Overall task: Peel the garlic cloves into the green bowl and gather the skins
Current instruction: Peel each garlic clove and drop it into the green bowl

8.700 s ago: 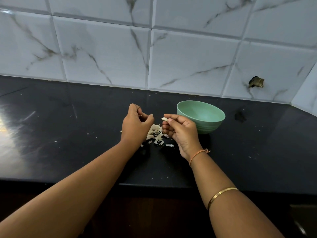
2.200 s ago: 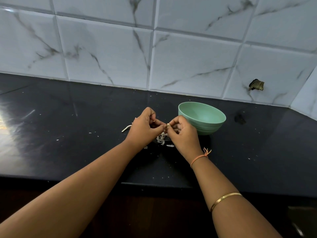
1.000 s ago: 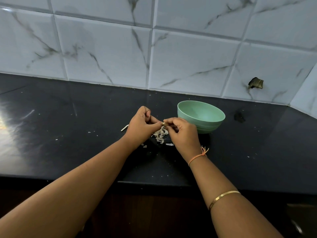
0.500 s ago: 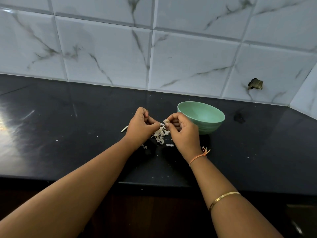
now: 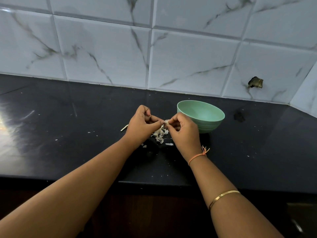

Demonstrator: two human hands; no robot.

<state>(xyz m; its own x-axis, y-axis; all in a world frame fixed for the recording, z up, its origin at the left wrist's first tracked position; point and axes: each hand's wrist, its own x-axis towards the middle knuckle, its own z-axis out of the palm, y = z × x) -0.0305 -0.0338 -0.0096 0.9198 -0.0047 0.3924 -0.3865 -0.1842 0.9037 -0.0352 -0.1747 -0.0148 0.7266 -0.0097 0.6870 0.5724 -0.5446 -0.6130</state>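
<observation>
Far off to the left of my fingers the black counter (image 5: 68, 134) shows a bright glare, and a few white specks lie scattered across it. Nearer, just left of my left hand (image 5: 139, 126), one pale stem (image 5: 124, 128) lies flat on the counter, partly hidden behind my knuckles. That hand is curled, its thumb and forefinger pressed together on the left side of one small garlic clove (image 5: 166, 122); my other fingers are folded in toward the palm. The clove sits between my two sets of fingertips, held up off the counter. Directly below my fingertips lies one loose pile of skins (image 5: 160, 133), with three or so stray flakes a little nearer to me, apart from the pile. My right hand (image 5: 183, 133) meets the left at the clove, thumb and forefinger pinching its right side and the remaining fingers bent loosely beneath. On that arm I count two bands: one orange thread (image 5: 197, 156) at the wrist and one gold bangle (image 5: 223, 197) further up the forearm. Just right of my right fingers, behind the knuckles, stands one green bowl (image 5: 204, 115), upright on the counter; I cannot tell whether any cloves lie in it. Well right of the bowl, one dark hole (image 5: 255, 82) breaks the tiled wall (image 5: 171, 54).
</observation>
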